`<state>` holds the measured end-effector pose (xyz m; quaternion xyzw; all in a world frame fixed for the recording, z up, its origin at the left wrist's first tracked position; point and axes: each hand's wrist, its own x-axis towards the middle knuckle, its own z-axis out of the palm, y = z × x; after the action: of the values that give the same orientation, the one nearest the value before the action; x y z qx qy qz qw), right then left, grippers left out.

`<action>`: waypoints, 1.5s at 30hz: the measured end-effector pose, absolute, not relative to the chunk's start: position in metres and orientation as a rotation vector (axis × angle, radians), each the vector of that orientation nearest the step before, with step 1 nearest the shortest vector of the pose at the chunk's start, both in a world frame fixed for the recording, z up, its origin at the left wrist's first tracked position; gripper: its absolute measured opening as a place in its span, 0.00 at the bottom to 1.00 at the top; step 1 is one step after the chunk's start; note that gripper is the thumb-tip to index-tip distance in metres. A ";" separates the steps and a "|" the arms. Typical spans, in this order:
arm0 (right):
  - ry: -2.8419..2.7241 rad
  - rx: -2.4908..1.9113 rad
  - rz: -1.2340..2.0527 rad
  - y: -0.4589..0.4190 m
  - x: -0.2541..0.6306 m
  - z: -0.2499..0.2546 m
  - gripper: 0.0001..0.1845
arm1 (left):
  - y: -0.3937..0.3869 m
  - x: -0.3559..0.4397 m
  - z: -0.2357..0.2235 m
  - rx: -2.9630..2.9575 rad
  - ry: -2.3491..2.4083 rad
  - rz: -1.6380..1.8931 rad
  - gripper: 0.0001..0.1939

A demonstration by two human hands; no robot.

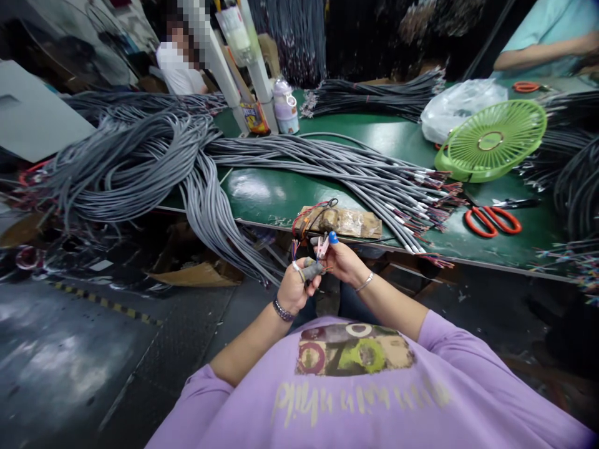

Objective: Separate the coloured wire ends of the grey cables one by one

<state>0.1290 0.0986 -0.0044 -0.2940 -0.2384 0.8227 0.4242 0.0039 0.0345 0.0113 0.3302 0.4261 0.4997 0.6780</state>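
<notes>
My left hand is closed at the bench's front edge, gripping the end of a cable. Coloured wires stick up beside its thumb, and grey wrapping covers one or more of its fingers. Close on its right, my right hand is closed in a pinch on thin coloured wires between the two hands. A blue cover sits on one of its fingertips. A small pale pink piece, perhaps a clip, shows at its fingers. Just beyond lies a wooden block with tape and red and black leads on it.
Grey cables with stripped ends spread over the green bench, coiled at the left. Orange-handled scissors, a green fan and a plastic bag lie right. A bottle stands by the post. Two people sit beyond.
</notes>
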 end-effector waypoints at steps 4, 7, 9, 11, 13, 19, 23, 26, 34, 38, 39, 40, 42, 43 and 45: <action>-0.499 -0.752 2.039 0.100 0.126 -0.002 0.22 | 0.035 0.005 0.010 0.751 0.986 1.113 0.13; -0.501 -0.761 2.016 0.100 0.124 -0.004 0.22 | 0.036 0.006 0.009 0.756 1.012 1.107 0.14; -0.500 -0.759 2.009 0.100 0.124 -0.005 0.23 | 0.036 0.007 0.008 0.762 1.022 1.103 0.14; -0.488 -0.750 2.025 0.100 0.125 -0.005 0.24 | 0.036 0.007 0.008 0.761 1.030 1.099 0.14; -0.463 -0.744 2.061 0.099 0.125 -0.003 0.25 | 0.036 0.007 0.009 0.756 1.043 1.093 0.15; -0.464 -0.704 2.192 0.091 0.131 0.002 0.31 | 0.029 0.006 0.015 0.774 1.071 1.094 0.16; -0.528 -0.672 2.246 0.084 0.142 -0.004 0.29 | 0.021 0.006 0.018 0.806 1.074 1.082 0.16; -0.687 -0.693 2.289 0.079 0.152 -0.006 0.26 | 0.016 0.006 0.017 0.827 1.100 1.088 0.17; -1.491 -0.823 1.967 0.074 0.167 0.015 0.16 | 0.011 0.009 0.014 1.094 1.158 0.795 0.17; -1.649 -0.814 1.808 0.071 0.167 0.019 0.15 | 0.011 0.008 0.017 1.065 1.134 0.696 0.17; -1.595 -0.849 1.785 0.069 0.167 0.018 0.16 | 0.010 0.008 0.017 1.035 1.144 0.734 0.17; -1.510 -0.895 1.774 0.068 0.168 0.016 0.18 | 0.010 0.009 0.017 1.005 1.154 0.788 0.17; -1.305 -0.999 1.791 0.063 0.168 0.011 0.20 | 0.009 0.010 0.016 0.953 1.162 0.908 0.17; -1.221 -1.041 1.810 0.060 0.168 0.009 0.21 | 0.008 0.010 0.016 0.932 1.161 0.963 0.16; -1.134 -1.085 1.840 0.052 0.167 0.004 0.20 | 0.008 0.012 0.015 0.903 1.154 1.036 0.16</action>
<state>0.1668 0.0519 0.0036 -0.4197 -0.4387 0.7115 0.3538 0.0119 0.0076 0.0145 0.3932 0.5027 0.4513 0.6237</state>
